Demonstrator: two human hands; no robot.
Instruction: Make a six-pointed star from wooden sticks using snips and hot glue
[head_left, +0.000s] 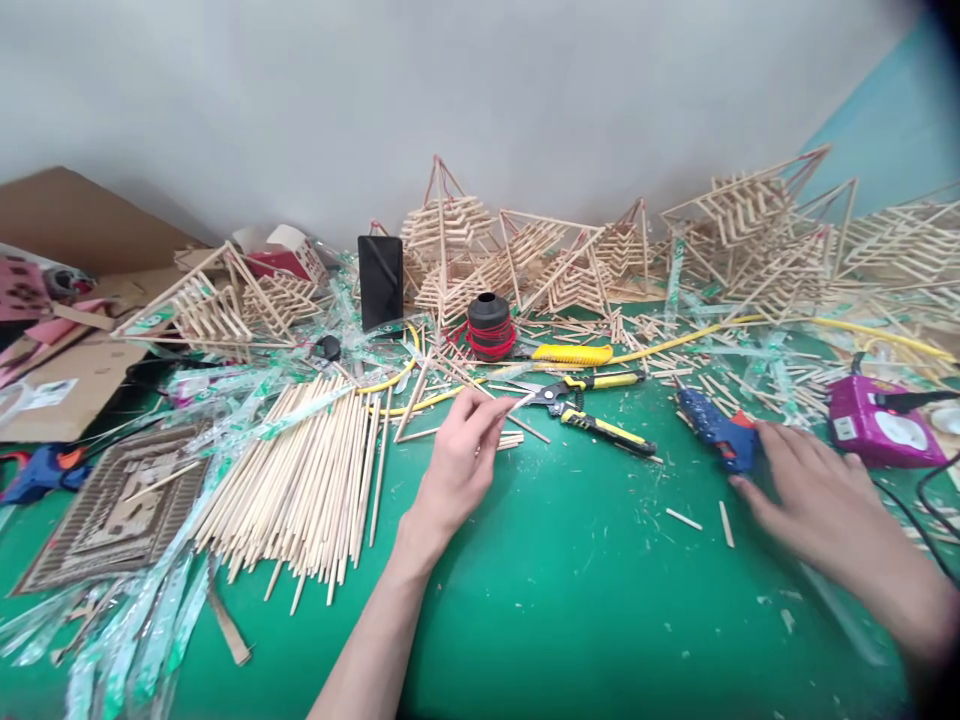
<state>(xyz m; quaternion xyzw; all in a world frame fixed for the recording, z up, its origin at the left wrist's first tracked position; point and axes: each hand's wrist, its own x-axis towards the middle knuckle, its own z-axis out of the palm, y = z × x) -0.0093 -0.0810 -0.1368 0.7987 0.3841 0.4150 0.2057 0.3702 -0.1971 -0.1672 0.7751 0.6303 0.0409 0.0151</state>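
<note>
My left hand [466,448] is over the middle of the green table, thumb and fingertips pinched together on a short pale stick piece [519,403] that pokes out to the right. Just beyond those fingertips lie pruning shears [592,410] with yellow-and-black handles, their blades pointing left. At the right, my right hand [817,490] has its thumb and fingers about the handle end of a blue glue gun [716,430], whose nozzle points to the upper left. Two short stick pieces [726,525] lie on the table near that thumb.
A pile of wooden sticks [292,490] lies left. Behind are stick frames [446,230], a black phone-like slab [380,283], a black spool with red cord [490,328] and a yellow utility knife [572,355]. A purple box [885,420] with cables stands right; cardboard [120,500] lies left.
</note>
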